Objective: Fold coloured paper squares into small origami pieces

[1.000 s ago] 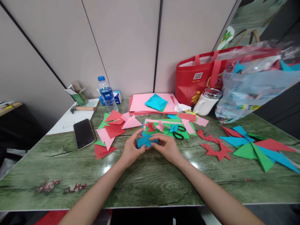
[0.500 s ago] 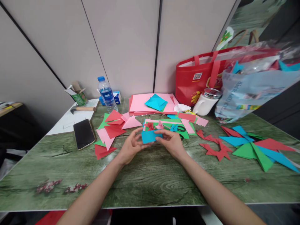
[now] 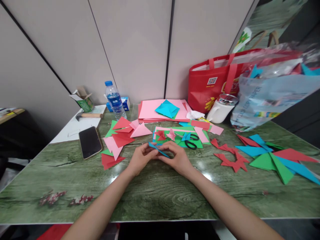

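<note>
Between my two hands is a piece of blue paper, turned nearly edge-on so only a narrow strip of it shows. My left hand pinches its left end with the thumb in front. The right end is gripped by my right hand, its thumb low and fingers behind. Just beyond the hands lie green and pink sheets with scissors, a small pink folded piece, a red one and a blue one on them.
Red, pink and green folded papers lie left, beside a phone and a hammer. A bottle stands behind. To the right are a red paper chain, coloured paper strips, a white mug and bags.
The blue paper has tilted from facing me to nearly edge-on and dropped slightly. Both hands have come closer together around it, uncovering more of the scissors.
</note>
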Demonstrator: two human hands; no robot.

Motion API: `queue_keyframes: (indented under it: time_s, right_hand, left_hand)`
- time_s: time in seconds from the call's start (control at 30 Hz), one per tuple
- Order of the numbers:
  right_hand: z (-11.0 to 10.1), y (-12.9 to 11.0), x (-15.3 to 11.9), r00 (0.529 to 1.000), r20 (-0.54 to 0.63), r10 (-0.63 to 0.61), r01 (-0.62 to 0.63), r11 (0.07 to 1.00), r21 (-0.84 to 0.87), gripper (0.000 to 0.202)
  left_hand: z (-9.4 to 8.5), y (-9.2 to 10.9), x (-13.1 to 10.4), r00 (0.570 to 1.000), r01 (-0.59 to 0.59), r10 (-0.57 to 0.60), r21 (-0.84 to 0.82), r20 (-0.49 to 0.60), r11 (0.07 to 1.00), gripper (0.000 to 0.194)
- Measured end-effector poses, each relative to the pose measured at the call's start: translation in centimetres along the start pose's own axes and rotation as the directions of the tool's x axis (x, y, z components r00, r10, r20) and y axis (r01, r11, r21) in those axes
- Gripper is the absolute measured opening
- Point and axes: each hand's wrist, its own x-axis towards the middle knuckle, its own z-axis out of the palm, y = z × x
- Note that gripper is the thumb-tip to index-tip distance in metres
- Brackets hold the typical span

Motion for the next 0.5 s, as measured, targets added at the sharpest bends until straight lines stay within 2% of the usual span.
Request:
queue_keyframes:
  time_s: [0.1, 0.17, 0.27, 0.37, 0.5]
  right_hand:
    - [-0.16, -0.22, 0.02, 0.999, 0.047, -0.001, 0.002, 1.0, -0.023, 0.036]
    - [-0.19, -0.24, 0.0, 0.999, 0.053, 0.0, 0.002, 0.999, -0.037, 0.04]
    - [-0.18, -0.14, -0.03, 0.998, 0.067, 0.008, -0.006, 0.999, -0.041, 0.038]
    - [-0.19, 0.01, -0.01, 0.998, 0.057, 0.036, -0.035, 0.999, -0.016, 0.033]
    - [-0.19, 0.3, 0.1, 0.995, 0.026, 0.095, -0.095, 0.995, 0.039, 0.025]
  left_hand:
    - [-0.01, 0.14, -0.03, 1.0, -0.016, 0.017, 0.078, -0.013, 0.997, 0.043]
    - [0.08, 0.3, -0.04, 0.999, -0.029, 0.03, 0.108, -0.012, 0.994, 0.048]
    - [0.2, 0.5, -0.04, 0.998, -0.057, 0.06, 0.179, -0.015, 0.982, 0.049]
    - [0.23, 0.63, -0.04, 0.996, -0.092, 0.091, 0.235, 0.013, 0.968, 0.041]
    - [0.22, 0.64, -0.06, 0.994, -0.096, 0.081, 0.226, 0.078, 0.969, 0.036]
